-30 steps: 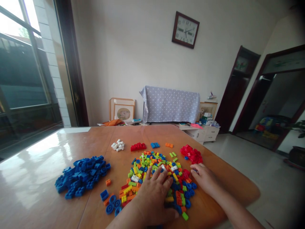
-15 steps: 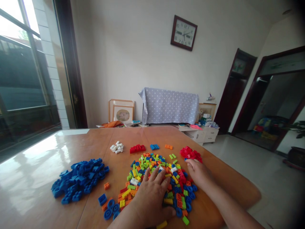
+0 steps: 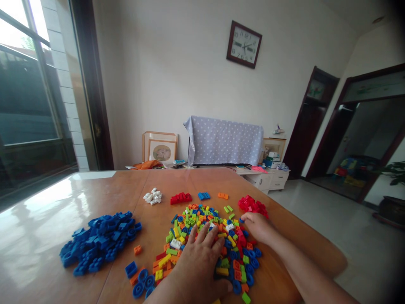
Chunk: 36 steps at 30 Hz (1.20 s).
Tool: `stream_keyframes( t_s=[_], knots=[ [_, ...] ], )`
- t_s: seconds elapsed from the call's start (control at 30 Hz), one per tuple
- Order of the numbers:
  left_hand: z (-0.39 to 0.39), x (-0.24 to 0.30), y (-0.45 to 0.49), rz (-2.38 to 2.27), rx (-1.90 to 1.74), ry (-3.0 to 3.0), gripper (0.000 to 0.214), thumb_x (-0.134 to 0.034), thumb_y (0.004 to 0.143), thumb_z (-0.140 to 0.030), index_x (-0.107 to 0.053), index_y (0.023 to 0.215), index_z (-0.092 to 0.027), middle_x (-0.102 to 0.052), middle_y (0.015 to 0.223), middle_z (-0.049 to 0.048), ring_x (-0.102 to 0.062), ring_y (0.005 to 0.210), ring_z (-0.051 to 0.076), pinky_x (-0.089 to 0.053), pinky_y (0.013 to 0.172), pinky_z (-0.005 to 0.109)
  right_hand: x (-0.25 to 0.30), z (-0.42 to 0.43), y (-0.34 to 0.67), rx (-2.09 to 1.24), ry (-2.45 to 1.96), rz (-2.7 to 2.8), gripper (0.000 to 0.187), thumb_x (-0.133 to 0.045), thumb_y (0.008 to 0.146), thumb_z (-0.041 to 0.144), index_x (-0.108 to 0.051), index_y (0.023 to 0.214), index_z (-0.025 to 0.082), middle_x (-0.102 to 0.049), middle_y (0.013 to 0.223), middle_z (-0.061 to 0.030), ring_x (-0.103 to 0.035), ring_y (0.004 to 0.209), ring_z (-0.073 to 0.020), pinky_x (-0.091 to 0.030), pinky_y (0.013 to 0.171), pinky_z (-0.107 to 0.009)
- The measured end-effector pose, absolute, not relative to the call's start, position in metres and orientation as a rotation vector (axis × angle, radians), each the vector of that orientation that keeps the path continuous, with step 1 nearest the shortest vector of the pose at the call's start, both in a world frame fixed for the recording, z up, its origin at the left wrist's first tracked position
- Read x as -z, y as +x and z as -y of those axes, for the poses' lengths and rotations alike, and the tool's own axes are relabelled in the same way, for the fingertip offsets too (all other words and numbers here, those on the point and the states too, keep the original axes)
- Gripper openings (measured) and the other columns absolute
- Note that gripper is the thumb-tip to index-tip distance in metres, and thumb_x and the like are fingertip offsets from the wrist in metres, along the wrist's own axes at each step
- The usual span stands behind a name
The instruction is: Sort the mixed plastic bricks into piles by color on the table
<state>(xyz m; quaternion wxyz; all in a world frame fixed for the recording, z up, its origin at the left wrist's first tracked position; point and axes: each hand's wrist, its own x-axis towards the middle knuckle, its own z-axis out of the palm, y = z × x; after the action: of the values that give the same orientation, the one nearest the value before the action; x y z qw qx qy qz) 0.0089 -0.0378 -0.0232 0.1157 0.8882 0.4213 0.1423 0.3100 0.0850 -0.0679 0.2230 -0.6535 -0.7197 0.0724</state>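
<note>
A mixed heap of small coloured bricks [image 3: 202, 228] lies on the wooden table [image 3: 95, 194] in front of me. My left hand [image 3: 199, 261] lies flat on the near side of the heap, fingers spread. My right hand [image 3: 257, 226] reaches along the heap's right edge, fingers curled, its fingertips beside a blue piece and just short of a pile of red bricks [image 3: 253, 205]. What those fingers hold, if anything, is hidden.
A large pile of blue bricks [image 3: 98, 240] sits at the left. Small groups lie further back: white [image 3: 152, 196], red [image 3: 181, 198], blue [image 3: 204, 195], orange [image 3: 223, 196]. The table's right edge [image 3: 316, 249] drops to the floor. A covered cabinet stands against the far wall.
My right hand has slid away from me along the heap's right side toward the red pile. My left hand stays pressed on the heap. The view has shifted slightly.
</note>
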Motion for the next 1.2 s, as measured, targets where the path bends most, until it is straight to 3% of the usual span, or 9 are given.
stream_keyframes(
  t_s=[0.1, 0.27, 0.43, 0.63, 0.77, 0.93, 1.2],
  knots=[
    [0.038, 0.022, 0.009, -1.233, -0.417, 2.599, 0.102, -0.069, 0.067, -0.074, -0.036, 0.155, -0.035, -0.022, 0.166, 0.0045, -0.008, 0.154, 0.037, -0.001, 0.124, 0.061, 0.064, -0.087, 0.319, -0.259, -1.73, 1.838, 0.032, -0.045, 0.091, 0.032, -0.074, 0.099, 0.024, -0.077, 0.1, -0.0034, -0.069, 0.092, -0.0203, -0.048, 0.077, -0.028],
    [0.04, 0.017, 0.01, -1.259, -0.369, 2.594, 0.101, -0.07, 0.068, -0.072, -0.036, 0.156, -0.034, -0.02, 0.167, 0.0049, -0.009, 0.154, 0.038, -0.002, 0.124, 0.061, 0.045, -0.09, 0.332, 0.103, -1.77, 1.631, 0.035, -0.043, 0.094, 0.038, -0.071, 0.11, 0.025, -0.073, 0.11, -0.0064, -0.064, 0.101, -0.023, -0.045, 0.084, -0.031],
    [0.039, 0.015, 0.011, -1.276, -0.327, 2.593, 0.099, -0.067, 0.071, -0.073, -0.032, 0.156, -0.036, -0.017, 0.168, 0.0017, -0.009, 0.154, 0.036, -0.002, 0.125, 0.059, 0.037, -0.108, 0.321, 0.466, -1.907, 1.68, 0.044, -0.046, 0.094, 0.05, -0.066, 0.128, 0.03, -0.06, 0.137, -0.0089, -0.048, 0.126, -0.0303, -0.032, 0.106, -0.046],
    [0.029, 0.023, 0.01, -1.246, -0.326, 2.611, 0.101, -0.062, 0.069, -0.082, -0.035, 0.155, -0.036, -0.021, 0.166, 0.0031, -0.014, 0.153, 0.038, -0.005, 0.124, 0.062, 0.047, -0.139, 0.3, 0.516, -2.077, 1.845, 0.056, -0.043, 0.093, 0.063, -0.062, 0.135, 0.031, -0.047, 0.151, -0.0111, -0.032, 0.141, -0.0368, -0.013, 0.112, -0.061],
    [0.024, 0.028, 0.009, -1.24, -0.306, 2.634, 0.1, -0.058, 0.071, -0.084, -0.034, 0.156, -0.036, -0.023, 0.166, 0.0034, -0.015, 0.153, 0.039, -0.006, 0.123, 0.063, 0.054, -0.147, 0.297, 0.48, -2.131, 1.886, 0.049, -0.047, 0.093, 0.059, -0.065, 0.129, 0.03, -0.052, 0.144, -0.0124, -0.042, 0.131, -0.0374, -0.021, 0.107, -0.061],
    [0.026, 0.029, 0.009, -1.237, -0.325, 2.641, 0.1, -0.056, 0.071, -0.086, -0.034, 0.156, -0.036, -0.023, 0.166, 0.0031, -0.016, 0.153, 0.038, -0.008, 0.124, 0.062, 0.057, -0.146, 0.3, 0.489, -2.168, 1.924, 0.035, -0.049, 0.095, 0.045, -0.068, 0.121, 0.031, -0.058, 0.131, -0.0122, -0.051, 0.115, -0.0318, -0.036, 0.095, -0.048],
    [0.026, 0.027, 0.008, -1.231, -0.352, 2.605, 0.099, -0.056, 0.071, -0.086, -0.036, 0.155, -0.038, -0.024, 0.166, 0.0031, -0.018, 0.152, 0.038, -0.01, 0.123, 0.063, 0.059, -0.148, 0.31, 0.511, -2.195, 1.933, 0.03, -0.049, 0.095, 0.042, -0.071, 0.111, 0.03, -0.059, 0.125, -0.0106, -0.051, 0.111, -0.0298, -0.038, 0.085, -0.04]
  ],
)
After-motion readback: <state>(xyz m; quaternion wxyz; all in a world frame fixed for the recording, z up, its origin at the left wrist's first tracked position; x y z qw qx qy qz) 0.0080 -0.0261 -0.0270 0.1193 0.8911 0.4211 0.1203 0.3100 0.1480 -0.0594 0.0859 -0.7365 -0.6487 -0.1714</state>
